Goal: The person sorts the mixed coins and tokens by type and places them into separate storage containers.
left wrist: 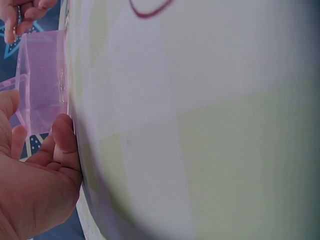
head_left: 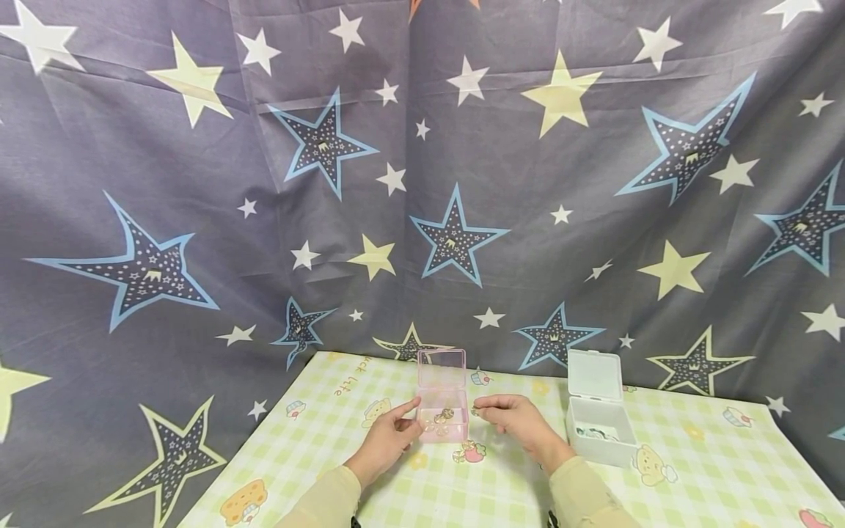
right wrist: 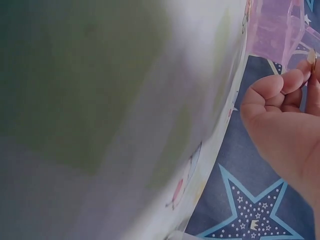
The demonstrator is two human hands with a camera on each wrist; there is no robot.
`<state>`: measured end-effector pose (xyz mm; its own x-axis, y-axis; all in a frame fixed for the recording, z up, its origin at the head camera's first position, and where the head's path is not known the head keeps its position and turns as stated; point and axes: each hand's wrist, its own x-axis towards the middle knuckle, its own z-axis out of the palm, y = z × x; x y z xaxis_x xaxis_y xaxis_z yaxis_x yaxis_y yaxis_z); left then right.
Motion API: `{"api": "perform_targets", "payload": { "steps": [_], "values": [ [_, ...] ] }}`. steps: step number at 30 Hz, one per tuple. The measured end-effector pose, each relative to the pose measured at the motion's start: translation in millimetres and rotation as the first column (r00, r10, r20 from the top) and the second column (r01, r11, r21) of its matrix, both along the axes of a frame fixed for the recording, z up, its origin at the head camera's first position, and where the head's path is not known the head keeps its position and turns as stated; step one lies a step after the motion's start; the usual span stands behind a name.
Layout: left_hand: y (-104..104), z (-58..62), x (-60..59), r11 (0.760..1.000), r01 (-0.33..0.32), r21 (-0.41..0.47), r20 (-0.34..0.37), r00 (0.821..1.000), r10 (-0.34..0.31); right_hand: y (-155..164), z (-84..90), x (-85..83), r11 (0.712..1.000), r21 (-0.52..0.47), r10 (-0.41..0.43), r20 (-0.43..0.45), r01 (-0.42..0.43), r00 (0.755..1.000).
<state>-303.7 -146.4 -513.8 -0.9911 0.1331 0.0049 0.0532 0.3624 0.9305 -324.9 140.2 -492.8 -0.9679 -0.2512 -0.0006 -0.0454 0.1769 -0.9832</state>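
A small clear pink box (head_left: 444, 438) stands on the table with its lid (head_left: 441, 369) raised. Several gold-coloured trinkets (head_left: 444, 415) lie inside it. My left hand (head_left: 388, 442) holds the box at its left side, thumb and fingers spread along the wall. Just off the box's right side, my right hand (head_left: 518, 419) pinches a small shiny gold piece (right wrist: 312, 57) between thumb and fingertip; its exact kind I cannot tell. More gold pieces (head_left: 460, 454) lie on the cloth in front of the box.
To the right stands a white box (head_left: 602, 449), lid up, with small silvery and green pieces (head_left: 596, 433) inside. A green checked cloth (head_left: 317, 418) with printed cartoons covers the table. Behind hangs a dark star-patterned curtain (head_left: 370, 308), close to the table's far edge.
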Motion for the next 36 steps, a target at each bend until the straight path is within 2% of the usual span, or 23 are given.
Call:
{"api": "perform_targets", "payload": {
  "steps": [8,21,36],
  "values": [
    [-0.8,-1.5,-0.7,1.000,-0.001,0.000,-0.006,1.000,0.001,-8.7,-3.2,-3.3,1.000,-0.017,0.006,0.013,-0.005,1.000],
    [-1.7,-2.7,-1.9,1.000,0.014,-0.005,-0.010,1.000,-0.014,-15.7,-3.1,-2.1,0.999,0.042,0.012,0.027,-0.013,1.000],
    [-2.0,-1.5,-1.1,1.000,0.009,-0.003,-0.001,1.000,-0.009,-18.8,-1.7,-1.6,0.999,0.034,0.011,0.027,-0.012,1.000]
  ]
}}
